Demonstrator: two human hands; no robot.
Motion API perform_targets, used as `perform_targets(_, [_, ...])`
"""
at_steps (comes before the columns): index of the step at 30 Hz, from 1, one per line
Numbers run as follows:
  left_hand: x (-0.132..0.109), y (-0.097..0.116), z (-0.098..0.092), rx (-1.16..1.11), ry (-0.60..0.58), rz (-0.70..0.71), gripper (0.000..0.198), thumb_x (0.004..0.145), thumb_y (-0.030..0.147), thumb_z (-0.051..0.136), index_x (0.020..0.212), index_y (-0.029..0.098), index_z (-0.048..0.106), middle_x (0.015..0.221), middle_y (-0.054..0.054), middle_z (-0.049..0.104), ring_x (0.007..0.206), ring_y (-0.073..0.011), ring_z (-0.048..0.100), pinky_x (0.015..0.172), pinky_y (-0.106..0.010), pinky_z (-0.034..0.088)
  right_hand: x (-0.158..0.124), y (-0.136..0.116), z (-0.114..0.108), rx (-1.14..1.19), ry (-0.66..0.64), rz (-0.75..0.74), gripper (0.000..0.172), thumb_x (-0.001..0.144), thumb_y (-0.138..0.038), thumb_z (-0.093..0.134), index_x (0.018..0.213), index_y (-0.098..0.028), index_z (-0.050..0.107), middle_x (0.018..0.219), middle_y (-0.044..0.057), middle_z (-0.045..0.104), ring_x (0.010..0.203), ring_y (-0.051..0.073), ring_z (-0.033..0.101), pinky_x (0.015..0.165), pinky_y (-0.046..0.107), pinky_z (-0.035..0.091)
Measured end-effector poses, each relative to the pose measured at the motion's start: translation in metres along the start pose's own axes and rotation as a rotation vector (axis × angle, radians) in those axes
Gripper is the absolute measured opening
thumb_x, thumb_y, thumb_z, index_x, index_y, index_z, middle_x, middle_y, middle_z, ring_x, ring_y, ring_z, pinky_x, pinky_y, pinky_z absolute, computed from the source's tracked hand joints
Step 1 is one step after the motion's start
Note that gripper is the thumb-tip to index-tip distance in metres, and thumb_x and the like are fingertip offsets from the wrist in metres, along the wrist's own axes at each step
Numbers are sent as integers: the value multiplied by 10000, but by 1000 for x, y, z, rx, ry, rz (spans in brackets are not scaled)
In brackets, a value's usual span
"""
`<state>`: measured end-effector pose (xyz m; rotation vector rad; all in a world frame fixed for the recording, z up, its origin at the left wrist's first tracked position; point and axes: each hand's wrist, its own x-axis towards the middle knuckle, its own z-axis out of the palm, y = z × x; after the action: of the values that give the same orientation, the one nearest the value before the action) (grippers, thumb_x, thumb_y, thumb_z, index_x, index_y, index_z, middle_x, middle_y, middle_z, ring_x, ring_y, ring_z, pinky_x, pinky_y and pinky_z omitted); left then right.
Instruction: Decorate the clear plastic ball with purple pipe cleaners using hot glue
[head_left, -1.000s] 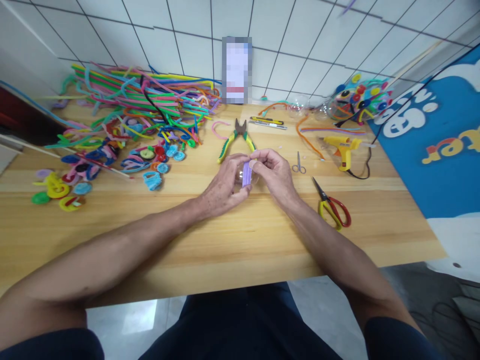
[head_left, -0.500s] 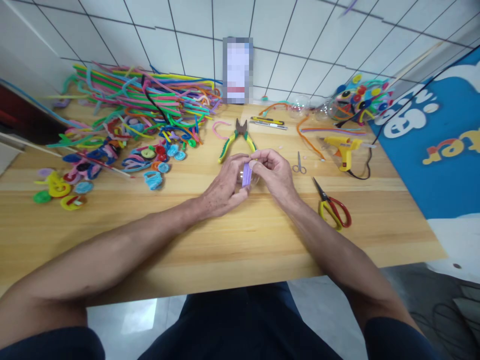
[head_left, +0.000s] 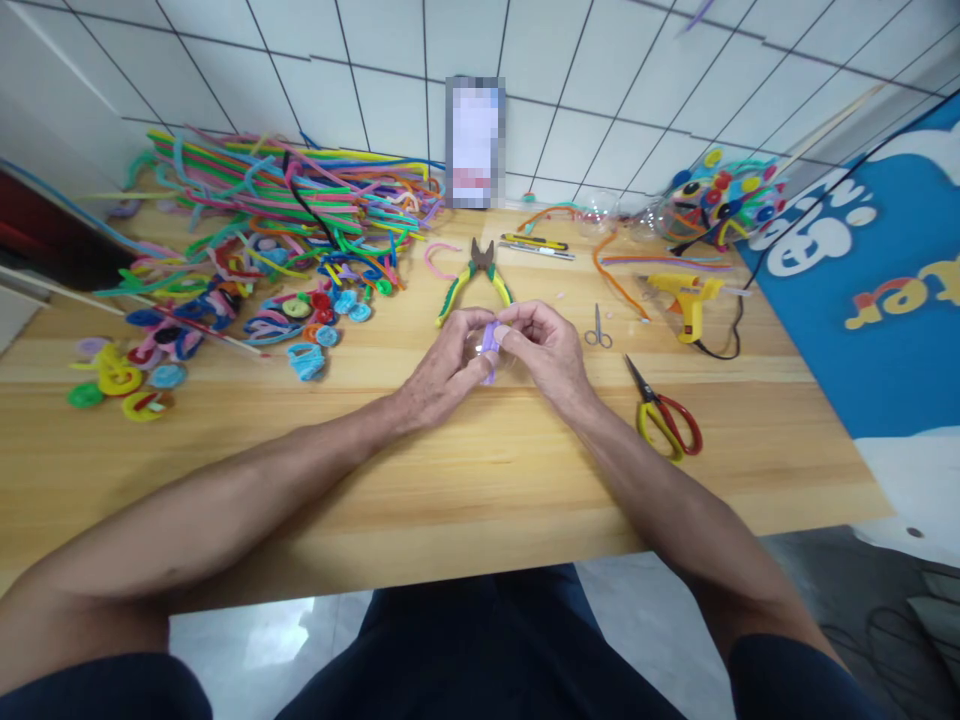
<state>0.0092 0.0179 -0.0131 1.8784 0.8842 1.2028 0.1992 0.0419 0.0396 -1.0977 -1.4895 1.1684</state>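
Observation:
A clear plastic ball [head_left: 473,346] is held between my two hands above the middle of the table, with a band of purple pipe cleaners [head_left: 490,338] running across it. My left hand [head_left: 448,372] is closed around the ball's left side, its thumb lying on the purple band. From the right, my right hand [head_left: 551,352] pinches the band's upper part with thumb and bent fingers. Fingers cover much of the ball. Just beyond the hands lie green-and-yellow pliers [head_left: 480,272], jaws spread.
Bundled pipe cleaners [head_left: 300,190] and coiled pieces [head_left: 307,360] lie left. On the right are small scissors [head_left: 598,332], red-and-yellow scissors [head_left: 660,405] and a yellow glue gun [head_left: 688,300] with its cord. A utility knife [head_left: 534,241] and a phone [head_left: 475,140] stand farther back.
My left thumb has moved up from the band's lower end onto its middle. My right hand keeps nearly the same place at the band's top.

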Motion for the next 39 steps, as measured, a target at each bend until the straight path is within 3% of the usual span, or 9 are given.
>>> perform_targets(8, [1, 5, 2, 39, 33, 63, 397, 1101, 435, 620, 1438, 262, 501, 1470, -148, 612, 1381, -304, 641, 1184, -556, 568, -4, -1, 0, 11, -12, -31, 243, 801, -405, 823, 967, -247, 744, 766, -47, 621, 685, 133, 538, 644, 291, 458])
perform_targets(16, [-1, 1, -1, 122, 15, 53, 521, 1080, 420, 634, 1537, 236, 463, 1506, -160, 608, 1419, -319, 616, 1227, -563, 537, -4, -1, 0, 28, -5, -37, 193, 810, -375, 807, 936, -241, 747, 770, -42, 665, 687, 136, 555, 659, 294, 466])
perform_targets(24, [-1, 11, -1, 187, 9, 36, 433, 1122, 446, 588, 1481, 214, 519, 1398, -144, 669, 1280, -291, 671, 1132, -504, 591, -2, 2, -2, 28, -2, -28, 229, 813, -399, 824, 949, -253, 712, 833, -29, 691, 734, 147, 596, 705, 306, 513])
perform_targets(28, [-1, 8, 0, 221, 44, 90, 448, 1117, 451, 595, 1495, 227, 509, 1447, -156, 638, 1344, -299, 636, 1183, -518, 563, 1, 4, -6, 21, 74, -23, 297, 833, -476, 828, 865, -261, 626, 785, -46, 604, 729, 143, 556, 741, 314, 516])
perform_targets(33, [-1, 5, 0, 265, 65, 129, 455, 1102, 417, 599, 1504, 229, 499, 1444, -162, 626, 1366, -314, 615, 1185, -531, 552, -1, -1, -7, -44, 24, -6, 365, 874, -529, 801, 756, -259, 585, 704, -50, 515, 684, 144, 459, 672, 310, 439])
perform_targets(39, [0, 8, 0, 302, 45, 157, 442, 1093, 377, 587, 1495, 220, 489, 1437, -163, 628, 1334, -309, 630, 1153, -519, 564, -4, -8, -6, -37, -30, 14, 238, 830, -445, 812, 792, -254, 675, 764, -19, 649, 725, 164, 567, 691, 321, 482])
